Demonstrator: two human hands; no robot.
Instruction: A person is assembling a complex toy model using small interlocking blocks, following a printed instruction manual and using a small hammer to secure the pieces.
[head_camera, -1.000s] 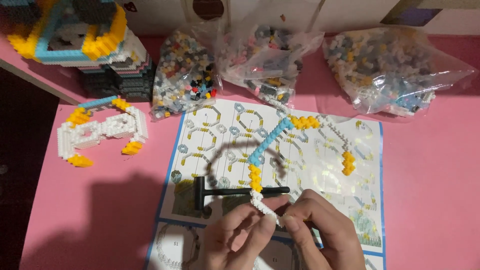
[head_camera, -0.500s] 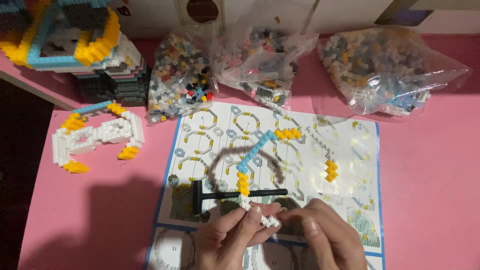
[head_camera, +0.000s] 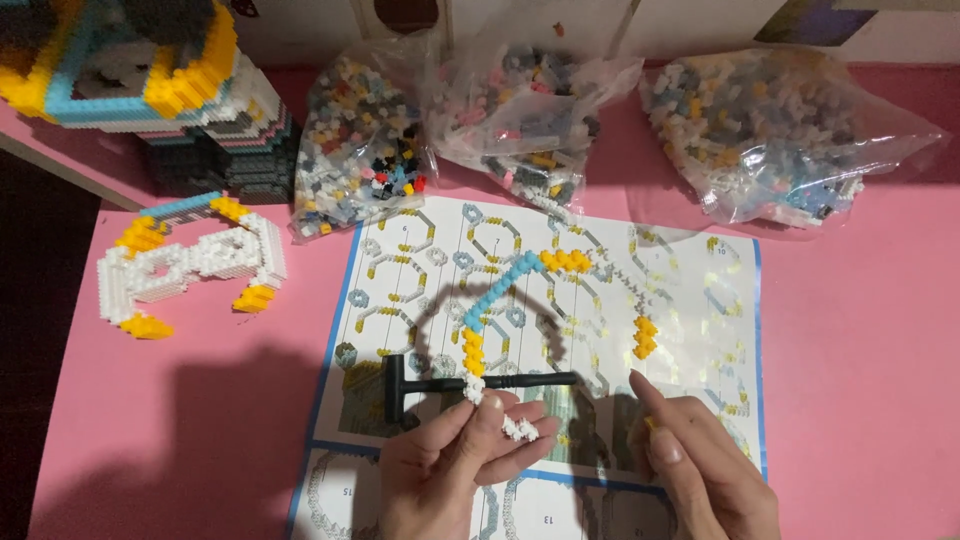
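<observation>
My left hand (head_camera: 460, 470) pinched the white end of the curved brick arc (head_camera: 500, 300) between thumb and fingertips, with a short white brick strip (head_camera: 520, 430) resting on the fingers just beside it; I judged the pinch sat at the end so the rest of the arc could lie flat on the paper. My right hand (head_camera: 710, 470) lay close by on the instruction sheet (head_camera: 400, 300), fingers loosely together and pointing up the page, gripping nothing that I could make out. The small black hammer tool (head_camera: 440, 383) lay on the sheet touching the arc's lower end, within easy reach. The arc ran from white through yellow and blue to a yellow top over the printed diagrams, probably for comparison. To the left on the pink table (head_camera: 860, 330) sat a finished white-and-yellow brick piece (head_camera: 190, 262). Farthest off were three clear bags of loose bricks (head_camera: 365, 140) and a larger brick model (head_camera: 120, 70) at the corner.
</observation>
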